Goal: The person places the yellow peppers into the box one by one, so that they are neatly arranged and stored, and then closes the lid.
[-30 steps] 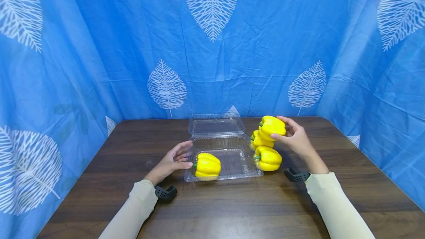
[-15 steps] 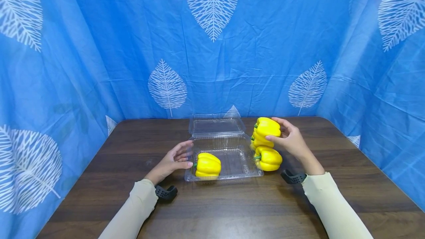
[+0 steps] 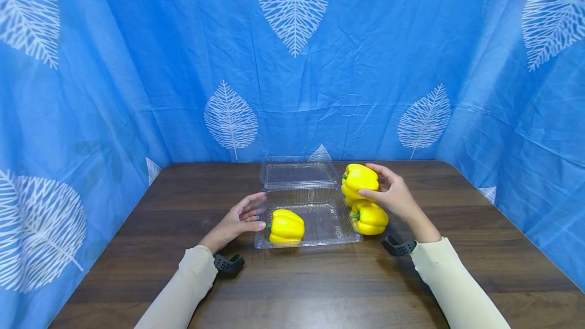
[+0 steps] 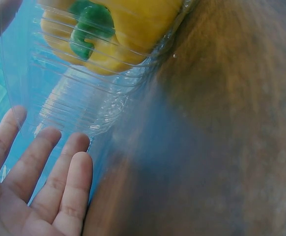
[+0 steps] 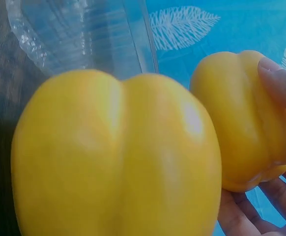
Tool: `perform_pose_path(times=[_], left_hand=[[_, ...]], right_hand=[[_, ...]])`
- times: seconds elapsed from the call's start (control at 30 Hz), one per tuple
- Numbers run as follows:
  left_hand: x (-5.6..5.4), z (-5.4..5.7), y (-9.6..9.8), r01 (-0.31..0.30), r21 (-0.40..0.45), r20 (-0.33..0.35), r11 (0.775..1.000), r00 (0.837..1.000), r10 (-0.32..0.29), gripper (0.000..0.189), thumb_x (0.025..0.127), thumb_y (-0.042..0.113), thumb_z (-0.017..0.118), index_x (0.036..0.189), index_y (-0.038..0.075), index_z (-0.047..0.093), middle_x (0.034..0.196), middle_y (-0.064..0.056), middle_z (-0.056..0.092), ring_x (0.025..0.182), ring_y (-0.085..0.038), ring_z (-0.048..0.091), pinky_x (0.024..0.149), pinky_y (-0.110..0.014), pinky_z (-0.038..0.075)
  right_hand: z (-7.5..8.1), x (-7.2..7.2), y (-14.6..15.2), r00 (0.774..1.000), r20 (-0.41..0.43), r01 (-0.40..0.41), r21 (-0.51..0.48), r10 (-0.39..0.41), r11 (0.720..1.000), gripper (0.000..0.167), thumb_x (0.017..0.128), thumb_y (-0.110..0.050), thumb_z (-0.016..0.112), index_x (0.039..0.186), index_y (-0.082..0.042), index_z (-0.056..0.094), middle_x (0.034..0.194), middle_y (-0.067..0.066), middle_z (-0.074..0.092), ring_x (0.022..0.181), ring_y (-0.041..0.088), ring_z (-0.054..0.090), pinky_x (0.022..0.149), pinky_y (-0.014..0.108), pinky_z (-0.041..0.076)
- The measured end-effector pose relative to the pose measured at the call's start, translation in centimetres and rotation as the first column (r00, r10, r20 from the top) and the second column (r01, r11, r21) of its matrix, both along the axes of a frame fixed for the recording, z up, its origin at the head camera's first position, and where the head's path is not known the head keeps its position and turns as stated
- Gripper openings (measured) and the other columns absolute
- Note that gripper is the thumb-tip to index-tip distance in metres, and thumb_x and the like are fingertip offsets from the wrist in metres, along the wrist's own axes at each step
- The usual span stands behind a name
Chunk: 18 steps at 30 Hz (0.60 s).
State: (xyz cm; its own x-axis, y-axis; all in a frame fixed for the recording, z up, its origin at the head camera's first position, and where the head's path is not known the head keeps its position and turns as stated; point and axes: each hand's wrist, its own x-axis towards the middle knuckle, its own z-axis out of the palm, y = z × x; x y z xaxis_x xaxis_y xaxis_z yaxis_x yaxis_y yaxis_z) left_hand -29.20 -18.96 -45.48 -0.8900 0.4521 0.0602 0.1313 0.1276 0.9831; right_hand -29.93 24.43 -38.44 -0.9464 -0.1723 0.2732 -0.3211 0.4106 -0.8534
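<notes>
My right hand (image 3: 397, 198) grips a yellow bell pepper (image 3: 359, 182) between thumb and fingers, raised at the right edge of a clear plastic clamshell container (image 3: 320, 242). In the right wrist view, the held bell pepper (image 5: 231, 113) shows behind a nearer bell pepper (image 5: 116, 157). That nearer one (image 3: 371, 218) rests beside the container's right wall; another, mostly hidden, lies behind it. Inside the container, at front left, sits one more bell pepper (image 3: 286, 226) with its green stem to the left. My left hand (image 3: 235, 221) is at the container's left wall, fingers extended; contact is hard to tell.
The container's lid (image 3: 299, 172) lies folded back at the rear. Beneath everything is a dark wooden table (image 3: 292, 288). A blue curtain (image 3: 356, 65) with white leaf prints stands behind and at both sides. Black bands (image 3: 228, 265) sit at both wrists.
My right hand has carried its bell pepper leftward and slightly down, toward the container's right edge, covering most of the rear pepper. My left hand has stayed in place.
</notes>
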Motion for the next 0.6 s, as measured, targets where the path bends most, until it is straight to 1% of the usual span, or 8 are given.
perform_pose_path(times=[0.13, 0.3, 0.43, 0.6], left_hand=[[0.1, 0.0, 0.0, -0.004, -0.001, 0.004, 1.0, 1.0, 0.004, 0.084, 0.097, 0.019, 0.077, 0.168, 0.007, 0.034, 0.172, -0.022, 0.035, 0.155, -0.045, 0.041, 0.125, -0.056, 0.037], [0.1, 0.1, -0.1, -0.009, 0.002, 0.005, 1.0, 1.0, 0.009, 0.083, 0.096, 0.018, 0.077, 0.168, 0.008, 0.035, 0.172, -0.022, 0.035, 0.154, -0.045, 0.041, 0.125, -0.056, 0.037], [0.0, 0.1, 0.0, -0.01, -0.002, 0.007, 1.0, 1.0, 0.01, 0.084, 0.096, 0.018, 0.077, 0.167, 0.008, 0.035, 0.172, -0.022, 0.035, 0.154, -0.045, 0.041, 0.125, -0.056, 0.037], [0.0, 0.1, 0.0, -0.004, 0.002, 0.005, 1.0, 1.0, 0.004, 0.084, 0.096, 0.018, 0.077, 0.168, 0.007, 0.035, 0.172, -0.022, 0.035, 0.154, -0.045, 0.041, 0.125, -0.056, 0.037]], right_hand=[[-0.1, 0.1, -0.4, 1.0, 0.009, -0.003, 0.013, 0.003, 1.0, 0.075, 0.097, -0.011, 0.081, 0.161, 0.001, 0.043, 0.154, 0.028, 0.052, 0.128, 0.045, 0.061, 0.093, 0.021, 0.056], [-0.1, 0.1, -0.8, 1.0, 0.011, -0.001, 0.052, 0.0, 0.999, 0.075, 0.097, -0.013, 0.081, 0.161, -0.001, 0.044, 0.154, 0.027, 0.052, 0.13, 0.046, 0.059, 0.097, 0.032, 0.057], [-0.2, 0.2, -1.3, 1.0, 0.005, -0.005, 0.074, 0.004, 0.997, 0.074, 0.097, -0.013, 0.082, 0.16, 0.0, 0.045, 0.154, 0.027, 0.052, 0.128, 0.047, 0.058, 0.097, 0.04, 0.058], [-0.3, 0.4, -2.0, 1.0, 0.008, -0.016, 0.086, 0.015, 0.996, 0.074, 0.097, -0.014, 0.082, 0.16, -0.001, 0.045, 0.155, 0.028, 0.052, 0.129, 0.05, 0.059, 0.101, 0.056, 0.059]])
